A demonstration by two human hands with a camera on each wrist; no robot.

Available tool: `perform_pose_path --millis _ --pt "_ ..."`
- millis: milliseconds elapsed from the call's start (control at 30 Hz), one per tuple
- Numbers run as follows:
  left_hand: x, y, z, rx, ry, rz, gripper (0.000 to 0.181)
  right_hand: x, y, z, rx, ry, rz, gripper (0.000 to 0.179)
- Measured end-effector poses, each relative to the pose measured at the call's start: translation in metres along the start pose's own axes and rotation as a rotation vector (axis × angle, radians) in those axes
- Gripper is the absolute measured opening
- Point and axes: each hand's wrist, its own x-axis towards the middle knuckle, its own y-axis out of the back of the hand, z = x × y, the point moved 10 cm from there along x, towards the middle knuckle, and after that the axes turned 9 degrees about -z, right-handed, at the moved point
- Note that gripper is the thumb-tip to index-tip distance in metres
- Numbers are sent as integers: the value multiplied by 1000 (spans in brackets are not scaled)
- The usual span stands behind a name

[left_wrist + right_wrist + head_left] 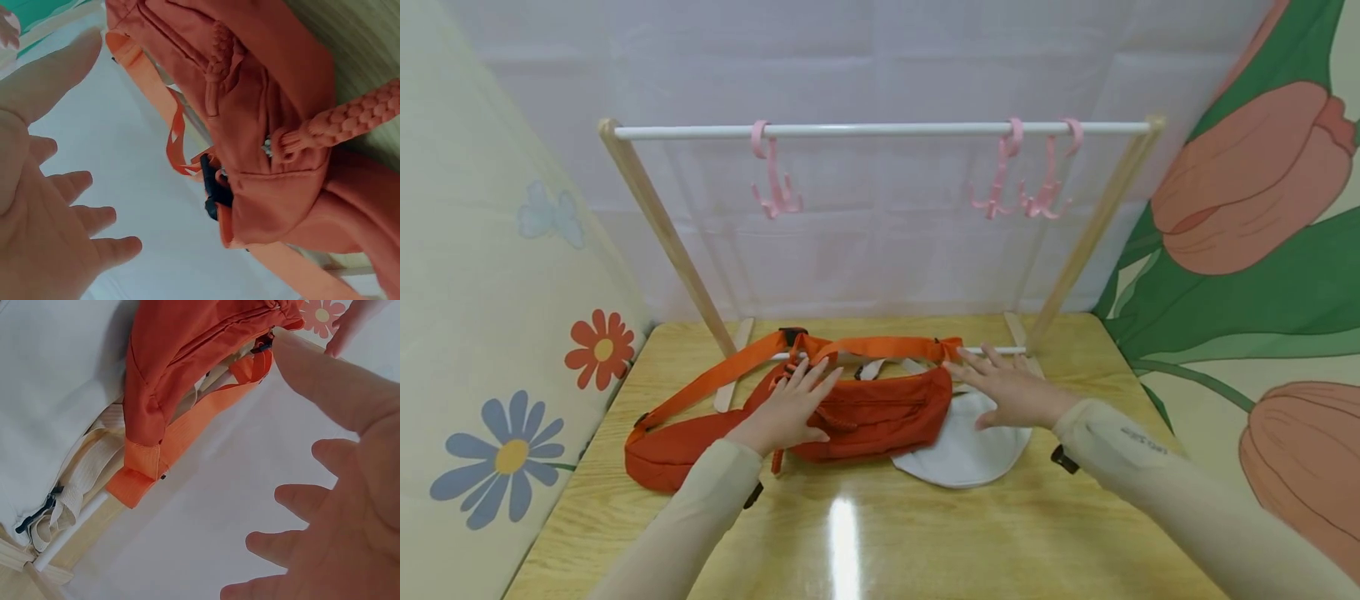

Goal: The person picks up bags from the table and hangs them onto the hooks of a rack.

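Both hands are held out with fingers spread and nothing in them. My left hand (784,414) is above the left part of a red waist bag (880,414) with an orange strap (887,346). To the right, my right hand (1013,392) hovers over a white waist bag (966,446), which lies partly under the red one. Another red bag (673,450) lies at the left, partly hidden by my left arm. The left wrist view shows a braided zip pull (356,115) and a black buckle (215,187). In the right wrist view, a cream strap (90,462) lies beside the white bag.
A rack with a white rail (880,130) and wooden legs (662,225) stands behind the bags. Pink multi-prong hooks hang from it, one hook (777,187) left of centre and two at the right, including the outer hook (1047,187). Patterned cloth flanks the wooden table (775,550).
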Motion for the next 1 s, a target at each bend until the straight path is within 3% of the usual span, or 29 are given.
perform_pose_path --millis 200,467,833,1000 --pt "-1 -4 -2 -30 -2 30 93 1 0 -1 3 -4 17 88" --pt "0 -15 -13 -70 68 52 91 3 -1 -2 8 5 42 84" --pt "-1 -36 -28 -221 142 89 89 7 -6 2 101 -3 75 81" --pt "0 -44 -31 -244 156 108 88 8 -7 4 144 6 99 80"
